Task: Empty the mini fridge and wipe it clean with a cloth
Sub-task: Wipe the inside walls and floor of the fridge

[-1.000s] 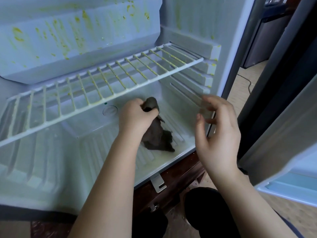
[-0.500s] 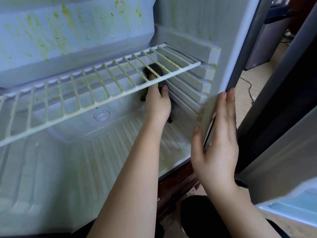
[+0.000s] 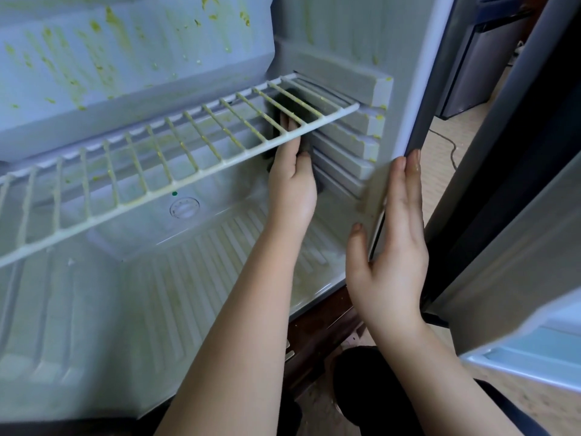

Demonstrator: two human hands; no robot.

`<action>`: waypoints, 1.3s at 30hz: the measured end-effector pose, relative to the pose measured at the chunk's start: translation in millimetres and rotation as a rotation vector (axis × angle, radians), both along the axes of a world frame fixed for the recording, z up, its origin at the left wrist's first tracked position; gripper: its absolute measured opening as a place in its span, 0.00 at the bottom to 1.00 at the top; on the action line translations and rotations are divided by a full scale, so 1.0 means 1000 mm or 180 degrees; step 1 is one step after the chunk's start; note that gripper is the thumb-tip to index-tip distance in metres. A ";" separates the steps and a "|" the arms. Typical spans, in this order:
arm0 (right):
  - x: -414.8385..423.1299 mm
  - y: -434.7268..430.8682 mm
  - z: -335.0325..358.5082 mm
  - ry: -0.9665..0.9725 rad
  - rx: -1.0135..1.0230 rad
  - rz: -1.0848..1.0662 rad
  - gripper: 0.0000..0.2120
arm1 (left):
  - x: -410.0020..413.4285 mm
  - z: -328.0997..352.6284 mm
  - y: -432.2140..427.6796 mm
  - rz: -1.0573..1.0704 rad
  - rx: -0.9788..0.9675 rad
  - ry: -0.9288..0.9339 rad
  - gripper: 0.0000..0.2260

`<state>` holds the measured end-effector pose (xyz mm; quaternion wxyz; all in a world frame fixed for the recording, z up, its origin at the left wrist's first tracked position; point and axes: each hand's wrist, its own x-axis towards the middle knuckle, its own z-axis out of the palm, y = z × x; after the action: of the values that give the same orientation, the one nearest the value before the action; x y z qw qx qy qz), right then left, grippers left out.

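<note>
The wire shelf (image 3: 176,158) hides the fingertips of the left hand (image 3: 290,187) and most of the dark cloth (image 3: 294,103), which shows only in patches between the wires and just below the shelf's front rail. The left grip appears pressed flat on the cloth against the ribbed right wall under the shelf, though how the fingers curl behind the wires cannot be made out. The fridge (image 3: 195,256) is cut off at the top and left of the view. Its compartment below the shelf holds nothing but the hand and cloth; the floor is ribbed, with a round drain cap (image 3: 184,208) under the shelf's front rail. Yellow-green spatter marks the back wall above the shelf and the wires themselves. The right hand (image 3: 388,247), right of the shelf, lies spread and flat on the fridge's front right edge, holding nothing. The open door (image 3: 515,234) is partly out of frame further right.
</note>
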<state>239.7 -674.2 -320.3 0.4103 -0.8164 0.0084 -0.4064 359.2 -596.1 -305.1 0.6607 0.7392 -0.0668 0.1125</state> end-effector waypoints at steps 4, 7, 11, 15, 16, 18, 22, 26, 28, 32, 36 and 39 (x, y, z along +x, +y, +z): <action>0.000 0.000 0.000 -0.0013 0.0040 0.0015 0.37 | 0.006 -0.021 0.007 0.0059 0.0133 0.0531 0.24; 0.001 0.002 0.000 -0.0019 0.0060 0.0017 0.37 | 0.003 -0.020 0.006 0.0063 -0.0021 0.0701 0.24; 0.000 0.003 0.001 -0.0032 0.0098 -0.0015 0.37 | -0.014 -0.001 -0.002 0.0084 0.0007 0.0224 0.24; -0.002 0.003 0.002 -0.0012 0.0115 -0.0049 0.36 | -0.023 0.005 0.001 -0.0026 0.0341 -0.0151 0.22; -0.002 0.002 0.003 -0.0009 0.0112 -0.0045 0.36 | -0.023 0.002 0.003 -0.0067 0.0424 -0.0158 0.22; -0.003 0.002 0.003 0.0000 0.0112 -0.0051 0.36 | -0.023 -0.003 0.008 -0.0133 0.0637 -0.0106 0.22; -0.002 0.003 0.002 0.0003 0.0150 -0.0049 0.36 | -0.017 -0.007 0.014 -0.0248 0.0905 -0.0107 0.22; -0.002 0.003 0.002 0.0001 0.0112 -0.0068 0.35 | -0.024 -0.005 0.015 0.0098 0.1115 -0.0526 0.20; -0.002 0.002 0.001 -0.0005 0.0076 -0.0090 0.35 | -0.037 -0.006 0.012 0.0269 0.1266 -0.0815 0.17; -0.002 0.004 0.002 0.0026 0.0116 -0.0118 0.35 | -0.057 -0.009 0.007 0.0185 0.1237 -0.1153 0.15; -0.002 0.002 0.002 0.0025 0.0062 -0.0140 0.35 | -0.056 0.007 0.007 0.0282 0.0915 -0.0904 0.10; -0.002 0.000 0.001 0.0011 0.0045 -0.0126 0.35 | -0.056 0.018 0.002 0.0137 0.0475 -0.0532 0.08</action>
<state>237.9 -674.3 -319.1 0.4079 -0.8138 0.0280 -0.4130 303.1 -594.5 -286.7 0.5934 0.7756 -0.1140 0.1825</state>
